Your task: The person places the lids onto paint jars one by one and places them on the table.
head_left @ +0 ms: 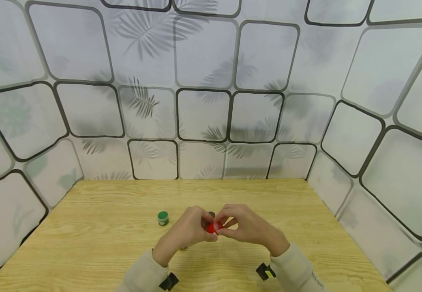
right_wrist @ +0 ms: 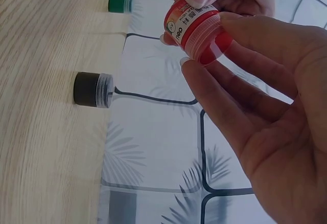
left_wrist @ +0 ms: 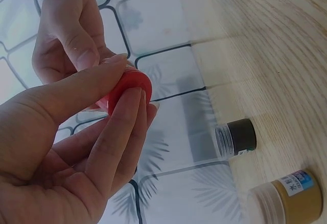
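Observation:
Both hands meet over the table around a small red paint jar point(head_left: 211, 228). My left hand point(head_left: 190, 227) grips its red body, with the thumb on the white label in the right wrist view. Fingers of my right hand point(head_left: 245, 225) pinch the clear, ridged lid point(right_wrist: 204, 37) at the other end. The jar lies tilted on its side between the hands, and the lid sits on it. Just beyond the hands stands a black paint jar point(right_wrist: 92, 89), mostly hidden in the head view.
Left of the hands stands a green paint jar point(head_left: 163, 218). A gold-brown paint jar point(left_wrist: 299, 196) with a clear lid stands near the left forearm, mostly covered in the head view. Patterned cloth walls point(head_left: 203, 113) enclose the wooden table point(head_left: 116, 202) at the back and sides.

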`<state>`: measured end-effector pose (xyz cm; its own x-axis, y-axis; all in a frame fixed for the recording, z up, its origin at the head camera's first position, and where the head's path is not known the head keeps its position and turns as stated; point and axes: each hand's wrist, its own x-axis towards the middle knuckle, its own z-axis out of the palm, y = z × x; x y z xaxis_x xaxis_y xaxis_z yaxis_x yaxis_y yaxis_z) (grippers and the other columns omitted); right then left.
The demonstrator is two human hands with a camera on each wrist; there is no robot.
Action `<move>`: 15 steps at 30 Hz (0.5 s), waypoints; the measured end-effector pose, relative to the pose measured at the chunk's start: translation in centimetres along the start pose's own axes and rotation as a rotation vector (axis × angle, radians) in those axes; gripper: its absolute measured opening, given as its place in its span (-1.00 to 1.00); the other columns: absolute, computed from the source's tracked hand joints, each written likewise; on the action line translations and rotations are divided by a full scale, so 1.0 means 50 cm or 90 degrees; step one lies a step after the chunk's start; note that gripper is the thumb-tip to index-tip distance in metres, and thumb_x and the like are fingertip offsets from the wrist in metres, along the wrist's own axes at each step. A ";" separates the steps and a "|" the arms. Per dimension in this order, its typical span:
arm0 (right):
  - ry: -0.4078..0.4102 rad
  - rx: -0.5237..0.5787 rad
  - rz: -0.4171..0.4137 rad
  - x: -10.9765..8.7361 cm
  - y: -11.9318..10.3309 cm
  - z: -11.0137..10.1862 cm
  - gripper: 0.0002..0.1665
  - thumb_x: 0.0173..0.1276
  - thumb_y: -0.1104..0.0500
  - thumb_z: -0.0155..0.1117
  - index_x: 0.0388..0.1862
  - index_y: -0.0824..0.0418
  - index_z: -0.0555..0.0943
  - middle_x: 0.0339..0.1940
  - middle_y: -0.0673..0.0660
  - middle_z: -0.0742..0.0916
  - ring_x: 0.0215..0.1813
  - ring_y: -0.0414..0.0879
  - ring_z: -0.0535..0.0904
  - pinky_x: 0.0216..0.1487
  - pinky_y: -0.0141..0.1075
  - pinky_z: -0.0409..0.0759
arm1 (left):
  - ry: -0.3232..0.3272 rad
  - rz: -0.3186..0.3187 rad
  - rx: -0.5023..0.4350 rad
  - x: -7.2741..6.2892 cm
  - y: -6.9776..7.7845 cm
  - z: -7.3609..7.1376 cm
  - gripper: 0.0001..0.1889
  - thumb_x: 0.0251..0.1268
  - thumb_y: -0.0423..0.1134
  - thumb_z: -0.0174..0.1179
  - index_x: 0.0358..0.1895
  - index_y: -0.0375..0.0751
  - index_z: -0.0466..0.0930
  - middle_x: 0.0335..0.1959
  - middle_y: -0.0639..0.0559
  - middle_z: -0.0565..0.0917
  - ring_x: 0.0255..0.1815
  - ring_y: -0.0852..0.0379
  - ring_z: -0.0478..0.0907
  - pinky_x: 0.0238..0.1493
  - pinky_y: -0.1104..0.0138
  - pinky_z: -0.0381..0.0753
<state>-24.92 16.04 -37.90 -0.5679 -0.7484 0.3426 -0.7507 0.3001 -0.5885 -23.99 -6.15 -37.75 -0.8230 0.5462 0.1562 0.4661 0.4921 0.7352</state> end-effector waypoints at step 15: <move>0.012 -0.025 0.007 0.001 0.006 0.000 -0.77 0.41 0.17 0.44 0.01 0.15 0.71 -0.12 0.05 0.77 -0.11 -0.18 0.73 -0.13 -0.39 0.75 | 0.004 -0.007 -0.002 -0.002 -0.001 -0.002 -0.81 0.02 -0.36 0.59 -0.28 -0.29 0.82 -0.42 0.02 0.78 -0.47 0.30 0.60 -0.43 0.46 0.60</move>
<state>-25.15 16.09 -38.07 -0.5820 -0.7340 0.3500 -0.7569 0.3316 -0.5631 -23.96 -6.29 -37.75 -0.8303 0.5360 0.1524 0.4556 0.4956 0.7394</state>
